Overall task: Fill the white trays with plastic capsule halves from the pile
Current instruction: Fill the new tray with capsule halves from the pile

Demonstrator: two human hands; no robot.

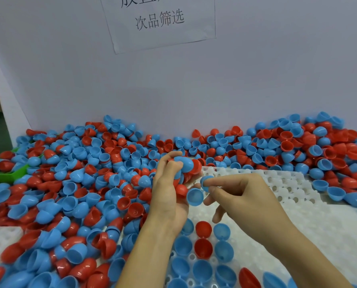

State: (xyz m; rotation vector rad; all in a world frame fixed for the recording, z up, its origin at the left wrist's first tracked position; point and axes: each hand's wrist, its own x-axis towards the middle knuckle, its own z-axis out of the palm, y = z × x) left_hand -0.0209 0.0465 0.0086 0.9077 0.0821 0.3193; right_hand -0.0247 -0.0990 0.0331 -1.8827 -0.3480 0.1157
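Left hand [169, 190] curled round a clutch of red and blue capsule halves [187, 166], held above the far-left corner of the white tray [310, 217]; one open blue half [194, 196] at the near edge of the handful, hollow facing the camera. Right hand [242, 196] just beside it, thumb and forefinger pinching a small blue half [206, 181] by its rim, other fingers loosely bent below. Both hands nearly touching over the tray's left side.

White tray lying on the bench at centre and right, most of its round sockets bare. Near edge partly filled: rows of blue halves with two red halves [203, 239] among them, open side up, seated in sockets below the wrists. A second white tray [1, 240] poking out at near left, half buried.

Pile of red and blue halves [86, 183] spread across the left and far side of the bench, up against a pale wall. Green bin [5, 175] at far left, mostly covered by halves. Paper notice [161, 21] with printed characters fixed on the wall above.
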